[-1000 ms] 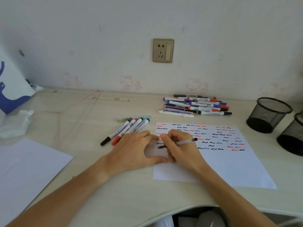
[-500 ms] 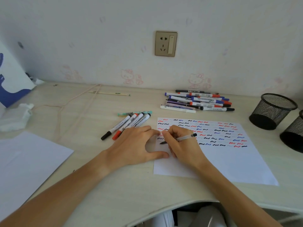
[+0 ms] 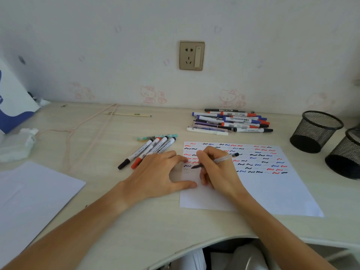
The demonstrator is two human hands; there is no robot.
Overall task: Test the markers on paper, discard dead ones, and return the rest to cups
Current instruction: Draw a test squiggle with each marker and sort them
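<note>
A white test paper point(image 3: 272, 191) covered with rows of red, blue and black squiggles lies in front of me. My right hand point(image 3: 218, 172) grips a clear-barrelled pen point(image 3: 224, 158), its dark tip touching the paper's left edge. My left hand point(image 3: 157, 172) rests flat, fingers spread, pinning the paper's left side. A small group of markers point(image 3: 148, 151) lies left of the paper, partly under my left hand. A larger pile of markers point(image 3: 231, 121) sits behind the paper. Two black mesh cups point(image 3: 315, 131) point(image 3: 344, 154) stand at the right.
A second blank sheet point(image 3: 29, 195) lies at the near left. Crumpled tissue point(image 3: 17, 143) and a blue-and-white bag point(image 3: 11, 102) sit at the far left. A pink cord point(image 3: 81, 129) and a thin stick point(image 3: 126, 114) lie near the wall. The desk's curved front edge point(image 3: 194, 248) is close below.
The camera has tilted slightly, shifting the scene down. My right hand keeps the pen on the paper's left edge, with faint thin squiggles now below the dark marks. My left hand has stayed put.
</note>
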